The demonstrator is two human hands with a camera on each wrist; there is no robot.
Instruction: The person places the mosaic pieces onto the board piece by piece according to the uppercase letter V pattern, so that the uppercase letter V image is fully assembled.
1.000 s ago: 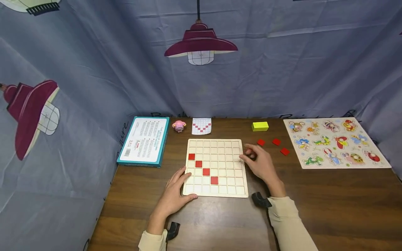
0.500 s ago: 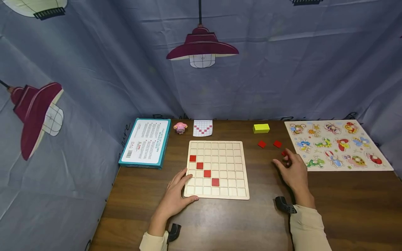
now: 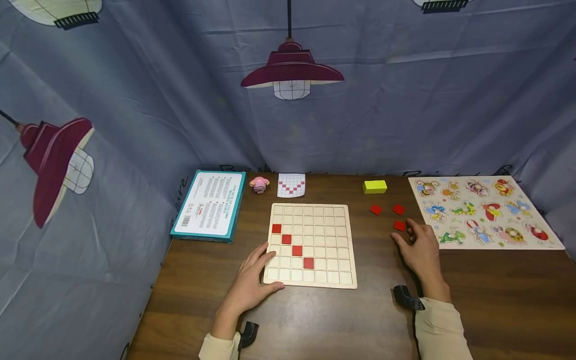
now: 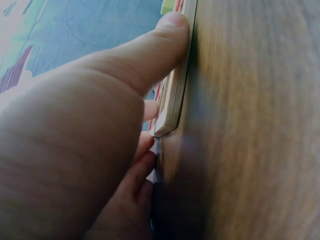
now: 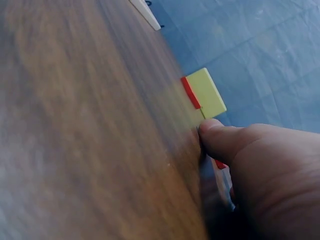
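Note:
A pale wooden grid board [image 3: 330, 245] lies mid-table with several red square tiles [image 3: 297, 251] set in its cells in a slanting line. My left hand [image 3: 246, 281] rests at its near left corner, thumb along the front edge and fingers at the left side. In the left wrist view the thumb tip overlaps the board's edge [image 4: 175, 97]. To the right, my right hand [image 3: 420, 250] is at a loose red tile [image 3: 399, 226], fingertips right at its side, thumb apart from the index finger. Two other loose tiles [image 3: 375, 210] lie just beyond.
Behind the board stand a small white pattern card [image 3: 291, 185] and a pink figurine [image 3: 259, 184]. A teal-edged box [image 3: 208, 205] lies left. A yellow block [image 3: 375, 187] sits at the back, an insect puzzle board [image 3: 483, 212] at right. A blue-grey curtain [image 3: 382, 125] hangs behind.
My right hand has moved right from the board's right edge to the loose tiles. The nearest tile has slid slightly left and toward me and turned. The left hand has stayed put.

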